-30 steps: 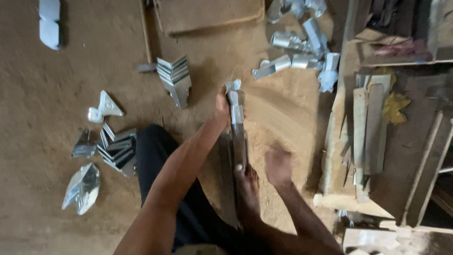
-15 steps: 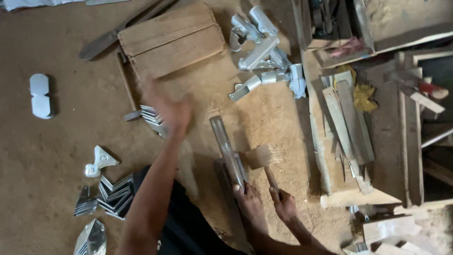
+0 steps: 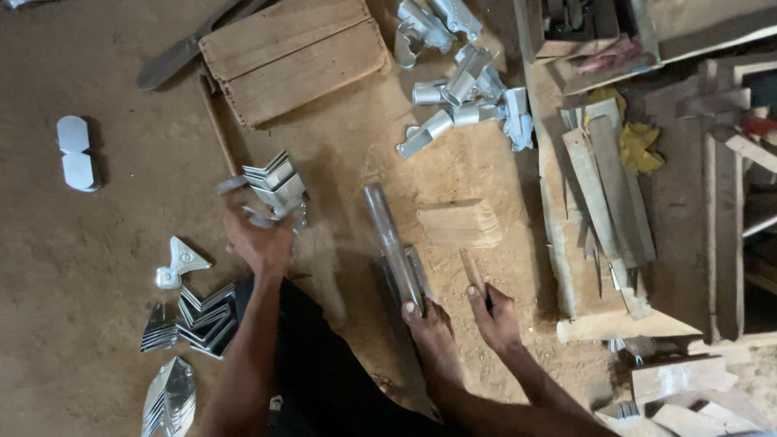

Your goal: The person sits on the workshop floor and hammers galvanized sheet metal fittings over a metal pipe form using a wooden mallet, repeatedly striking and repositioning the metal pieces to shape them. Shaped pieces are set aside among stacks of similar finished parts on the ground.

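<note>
Your left hand [image 3: 259, 239] is closing its fingers on the folded metal pieces [image 3: 275, 188] at ten o'clock: light, stiff, sharp-edged, so grip flat faces. Your right hand [image 3: 495, 316] is gripping the wooden mallet [image 3: 463, 226].

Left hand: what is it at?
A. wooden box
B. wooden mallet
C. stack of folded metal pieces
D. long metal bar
C: the left hand is on the near edge of the stack of folded metal pieces, while the wooden mallet has its handle in the right hand.
</note>
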Action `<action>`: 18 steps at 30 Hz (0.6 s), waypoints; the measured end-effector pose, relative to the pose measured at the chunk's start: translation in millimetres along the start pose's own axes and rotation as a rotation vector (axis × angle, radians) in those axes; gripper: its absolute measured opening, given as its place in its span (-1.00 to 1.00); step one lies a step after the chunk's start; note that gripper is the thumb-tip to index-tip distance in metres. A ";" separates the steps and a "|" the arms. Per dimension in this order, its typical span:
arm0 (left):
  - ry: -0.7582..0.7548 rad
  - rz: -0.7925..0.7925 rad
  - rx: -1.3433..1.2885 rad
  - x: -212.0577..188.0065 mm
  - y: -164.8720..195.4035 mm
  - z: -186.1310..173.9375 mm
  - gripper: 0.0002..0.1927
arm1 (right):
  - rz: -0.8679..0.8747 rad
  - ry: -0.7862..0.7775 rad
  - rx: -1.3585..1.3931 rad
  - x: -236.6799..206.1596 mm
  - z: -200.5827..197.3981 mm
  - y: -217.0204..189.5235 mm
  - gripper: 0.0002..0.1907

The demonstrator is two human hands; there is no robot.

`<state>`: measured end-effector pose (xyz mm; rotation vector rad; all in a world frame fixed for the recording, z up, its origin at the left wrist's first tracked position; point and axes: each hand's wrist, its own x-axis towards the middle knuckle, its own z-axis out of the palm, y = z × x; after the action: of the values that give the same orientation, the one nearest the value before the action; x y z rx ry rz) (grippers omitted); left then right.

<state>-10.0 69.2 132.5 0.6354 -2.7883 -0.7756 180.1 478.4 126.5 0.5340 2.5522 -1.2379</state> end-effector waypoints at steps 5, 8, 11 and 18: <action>-0.685 -0.061 -0.761 -50.5 73.0 41.6 -0.09 | -0.146 0.038 0.184 30.8 -6.8 -45.9 -0.65; -0.625 -0.238 -0.293 -75.2 106.3 108.2 -0.04 | -0.093 0.049 0.180 57.5 -17.5 -68.8 -0.65; -0.584 -0.586 -0.054 -70.8 110.1 152.0 0.03 | -0.194 0.072 0.359 55.7 -51.0 -63.3 -0.57; -0.476 -1.191 -0.715 -38.1 114.1 154.5 0.15 | -0.433 0.004 1.186 46.5 -14.5 49.8 -0.53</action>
<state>-59.4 244.0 59.5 2.1212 -1.8734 -2.1659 158.7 528.3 82.9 0.1396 1.6964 -2.8454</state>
